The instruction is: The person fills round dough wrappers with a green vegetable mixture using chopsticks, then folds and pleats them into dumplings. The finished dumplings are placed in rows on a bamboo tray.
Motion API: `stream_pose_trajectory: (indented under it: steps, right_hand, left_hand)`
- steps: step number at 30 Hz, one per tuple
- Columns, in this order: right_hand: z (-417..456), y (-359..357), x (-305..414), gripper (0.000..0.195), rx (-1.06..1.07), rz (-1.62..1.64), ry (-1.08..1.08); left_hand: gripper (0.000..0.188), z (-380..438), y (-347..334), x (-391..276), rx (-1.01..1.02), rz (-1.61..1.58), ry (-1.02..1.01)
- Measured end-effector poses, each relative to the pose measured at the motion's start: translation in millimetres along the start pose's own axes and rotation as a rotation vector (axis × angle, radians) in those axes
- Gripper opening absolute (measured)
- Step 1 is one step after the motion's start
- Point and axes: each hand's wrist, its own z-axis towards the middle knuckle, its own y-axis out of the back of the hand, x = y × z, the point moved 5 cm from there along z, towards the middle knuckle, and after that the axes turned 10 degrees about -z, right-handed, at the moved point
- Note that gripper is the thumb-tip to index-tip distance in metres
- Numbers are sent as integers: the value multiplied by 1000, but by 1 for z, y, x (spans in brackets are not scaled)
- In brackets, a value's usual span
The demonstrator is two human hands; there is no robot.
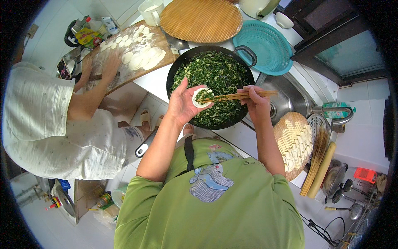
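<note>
A round dough wrapper [196,104] lies across the fingers of my left hand [184,104], palm up, over the left part of a black pan. Chopped green filling [205,93] sits on the wrapper. My right hand [255,101] holds a pair of wooden chopsticks [238,96], whose tips touch that filling. Beneath both hands, the wide black pan [170,79] is full of chopped green filling with pale bits. Filled dumplings [298,146] stand in rows on an oval woven tray [281,130] to the right of my right forearm.
At the left a person [62,124] works at a floured wooden board [124,73] bearing round wrappers [146,59]. Behind the pan are a woven tray [201,20] and a teal colander [264,46]. A steel sink [287,90] with a faucet [342,110] adjoins the pan's right side.
</note>
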Motion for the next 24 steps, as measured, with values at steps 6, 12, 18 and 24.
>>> stream_pose_trajectory:
  steps: [6,12,18,24]
  right_hand:
    - [4,4,1,21,-8,-51,-49]
    - [16,14,-4,19,-84,30,-85]
    - [19,24,-17,19,-141,78,-123]
    - [19,16,-11,19,-92,-41,-105]
  left_hand:
    - [78,3,0,6,-8,19,15]
    - [81,4,-1,8,35,24,33]
    - [82,6,-1,10,18,30,36]
    - [84,6,0,11,15,32,53]
